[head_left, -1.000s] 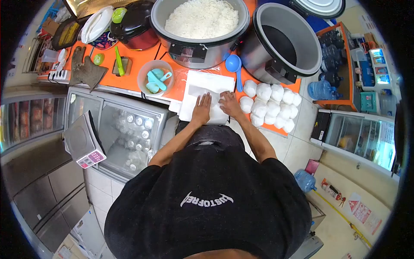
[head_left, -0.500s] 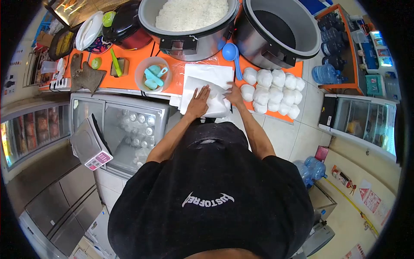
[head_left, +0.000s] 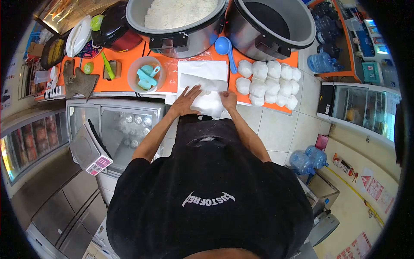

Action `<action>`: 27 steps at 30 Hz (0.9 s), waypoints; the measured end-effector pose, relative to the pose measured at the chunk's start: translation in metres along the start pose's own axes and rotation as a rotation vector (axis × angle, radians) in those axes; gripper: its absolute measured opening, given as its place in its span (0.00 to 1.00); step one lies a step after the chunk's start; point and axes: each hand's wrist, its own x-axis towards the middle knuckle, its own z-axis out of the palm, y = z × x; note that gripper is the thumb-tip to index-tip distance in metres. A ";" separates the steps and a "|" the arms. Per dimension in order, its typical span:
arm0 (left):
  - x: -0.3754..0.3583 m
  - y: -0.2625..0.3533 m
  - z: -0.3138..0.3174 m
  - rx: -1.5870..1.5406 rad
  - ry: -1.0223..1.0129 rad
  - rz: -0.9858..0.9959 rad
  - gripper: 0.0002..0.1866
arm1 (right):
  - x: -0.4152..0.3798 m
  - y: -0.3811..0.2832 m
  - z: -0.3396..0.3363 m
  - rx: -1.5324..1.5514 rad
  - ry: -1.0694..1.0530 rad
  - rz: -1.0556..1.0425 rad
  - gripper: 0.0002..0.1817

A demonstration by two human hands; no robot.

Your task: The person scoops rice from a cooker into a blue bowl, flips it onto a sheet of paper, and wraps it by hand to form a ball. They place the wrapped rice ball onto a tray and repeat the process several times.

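A sheet of white wrapping paper [head_left: 205, 103] lies partly folded at the counter's front edge, over a stack of white paper [head_left: 202, 67]. My left hand [head_left: 186, 101] rests on its left side with fingers stretched out and apart. At the right edge, my right hand [head_left: 228, 100] has its fingers curled closed on the paper. What the folded paper covers is hidden. Just right of that hand are several round white paper-wrapped bundles [head_left: 271, 86] in rows. A blue ladle [head_left: 224, 47] lies behind the paper.
A large cooker [head_left: 177, 43] of white rice [head_left: 181, 13] stands behind, beside another open cooker [head_left: 269, 26] with a dark inside. Left on the orange counter are a tub [head_left: 148, 84] of turquoise scoops and a glove-like cloth [head_left: 79, 80]. A scale [head_left: 90, 146] sits on the glass-topped freezer [head_left: 116, 134].
My right hand has drawn closer to my body, its fingers now curled in at the paper's edge. My left hand has shifted left, fingers more spread. The whole view has moved slightly.
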 end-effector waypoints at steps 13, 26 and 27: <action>-0.005 0.009 -0.013 0.150 -0.113 -0.002 0.37 | -0.048 -0.033 -0.004 0.742 -0.235 0.617 0.20; 0.092 -0.054 -0.035 -0.258 -0.105 -0.191 0.18 | -0.016 -0.148 -0.017 -0.714 -0.144 -0.537 0.44; 0.092 -0.057 -0.030 -0.262 -0.115 -0.178 0.18 | -0.012 -0.136 -0.008 -0.716 -0.140 -0.521 0.44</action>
